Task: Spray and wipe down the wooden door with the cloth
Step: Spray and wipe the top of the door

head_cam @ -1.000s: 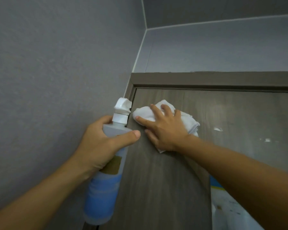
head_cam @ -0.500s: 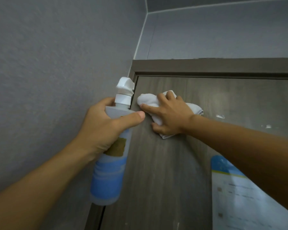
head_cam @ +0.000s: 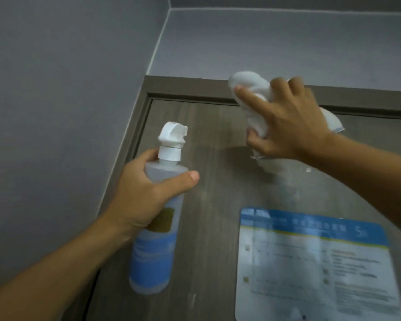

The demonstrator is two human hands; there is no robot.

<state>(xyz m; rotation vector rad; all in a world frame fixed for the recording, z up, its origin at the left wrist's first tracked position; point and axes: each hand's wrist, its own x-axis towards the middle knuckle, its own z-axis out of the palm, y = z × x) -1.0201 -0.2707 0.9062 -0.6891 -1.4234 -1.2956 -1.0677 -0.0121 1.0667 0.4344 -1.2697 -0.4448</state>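
Grey walls, brown door (head_cam: 213, 228) | bottle (head_cam: 156, 228) gripped by left hand (head_cam: 146, 195) | cloth (head_cam: 256, 105) clutched in right hand (head_cam: 289, 126), top right.

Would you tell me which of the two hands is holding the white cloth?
The right hand grips the white cloth near the door's top; the left hand holds the spray bottle instead.

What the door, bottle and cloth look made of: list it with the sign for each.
Door: wood or wood-look laminate, matte grey-brown; streaky grain shows.
Spray bottle: translucent plastic, seemingly, with an opaque white plastic nozzle; blue liquid shows through.
Cloth: soft white fabric, likely cotton or microfibre; it bunches in folds.
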